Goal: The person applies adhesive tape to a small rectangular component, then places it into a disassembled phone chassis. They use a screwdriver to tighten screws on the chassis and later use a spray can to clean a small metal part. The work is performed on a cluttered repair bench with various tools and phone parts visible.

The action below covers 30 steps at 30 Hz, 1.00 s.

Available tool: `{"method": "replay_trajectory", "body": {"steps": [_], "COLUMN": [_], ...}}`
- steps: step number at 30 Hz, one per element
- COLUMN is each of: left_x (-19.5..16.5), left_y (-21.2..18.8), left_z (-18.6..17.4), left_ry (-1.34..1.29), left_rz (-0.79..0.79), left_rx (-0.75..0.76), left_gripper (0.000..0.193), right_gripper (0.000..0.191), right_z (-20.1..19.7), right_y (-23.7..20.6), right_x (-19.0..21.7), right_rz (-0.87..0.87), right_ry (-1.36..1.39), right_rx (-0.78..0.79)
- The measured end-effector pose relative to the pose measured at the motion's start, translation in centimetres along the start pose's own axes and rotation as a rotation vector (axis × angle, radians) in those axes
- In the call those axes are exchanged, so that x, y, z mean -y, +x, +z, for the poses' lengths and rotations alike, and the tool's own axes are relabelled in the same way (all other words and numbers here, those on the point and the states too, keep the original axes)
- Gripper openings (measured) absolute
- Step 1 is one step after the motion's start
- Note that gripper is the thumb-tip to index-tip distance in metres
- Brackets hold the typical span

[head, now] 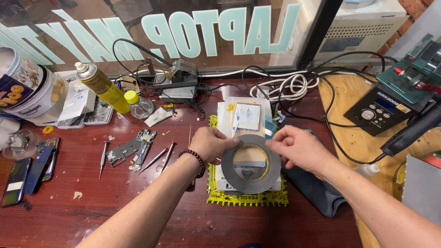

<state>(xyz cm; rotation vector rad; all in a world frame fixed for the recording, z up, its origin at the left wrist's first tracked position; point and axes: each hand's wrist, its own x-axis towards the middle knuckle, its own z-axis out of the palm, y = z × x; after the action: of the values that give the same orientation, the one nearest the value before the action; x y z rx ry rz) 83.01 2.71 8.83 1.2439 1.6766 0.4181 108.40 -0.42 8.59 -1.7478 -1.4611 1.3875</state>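
A large grey tape roll [251, 164] is held up over the middle of the table [69, 216], gripped from both sides: the left hand [210, 144] is curled closed around the roll's left rim, and the right hand [296, 148] is pinched shut on its upper right edge, thumb and forefinger seemingly at the tape's free end, though the end itself cannot be made out. Directly beneath, a white box [229, 183] is seen resting on a yellow sheet with a black border [248, 198], and a small white-and-blue packet [247, 116] lies just beyond. Trouble could be judged likely if the tape is pulled off crooked, since a folded strip would stick to itself; a slipped roll could also be dropped onto the box below. Just left of the left wrist, small screwdrivers [156, 159] and a stripped phone board [133, 150] are laid out, and these could be knocked by a swinging elbow. The surface is worn reddish-brown wood, littered with scraps. Farther back, a yellow spray can [103, 86], a small bottle [138, 104], a biscuit tin [27, 89] and tangled cables [285, 87] are seen before a lettered shop window; a soldering station [383, 108] is placed on a paler bench at right.
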Motion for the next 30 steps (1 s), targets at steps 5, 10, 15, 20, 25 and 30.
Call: {"method": "replay_trajectory", "body": {"steps": [5,10,15,20,25,30], "left_x": [0.5,0.2,-0.9,-0.9,-0.7,-1.0], "left_y": [1.2,1.0,0.3,0.4,1.5,1.5], "left_z": [-2.2,-1.5,0.6,1.0,0.9,-0.1], "left_ry": [-0.177,-0.239,-0.019,0.079,-0.189,-0.564], "left_rz": [-0.006,-0.006,0.065,0.143,0.016,-0.164], "left_rx": [-0.055,-0.027,-0.114,-0.096,0.093,0.238], "left_gripper": [0.032,0.026,0.037,0.048,0.035,0.025], "right_gripper": [0.023,0.039,0.057,0.048,0.026,0.016], "right_z": [-1.6,-0.2,1.1,0.9,0.1,-1.2], "right_y": [1.9,5.0,7.8,9.1,9.1,7.1], "right_x": [-2.1,-2.6,-2.4,-3.3,-3.3,-0.4], "right_rz": [-0.018,-0.048,-0.158,-0.089,-0.024,-0.164], "right_ry": [-0.088,-0.241,-0.547,-0.553,-0.001,0.157], "right_rx": [-0.166,-0.318,-0.405,-0.383,-0.289,-0.384]}}
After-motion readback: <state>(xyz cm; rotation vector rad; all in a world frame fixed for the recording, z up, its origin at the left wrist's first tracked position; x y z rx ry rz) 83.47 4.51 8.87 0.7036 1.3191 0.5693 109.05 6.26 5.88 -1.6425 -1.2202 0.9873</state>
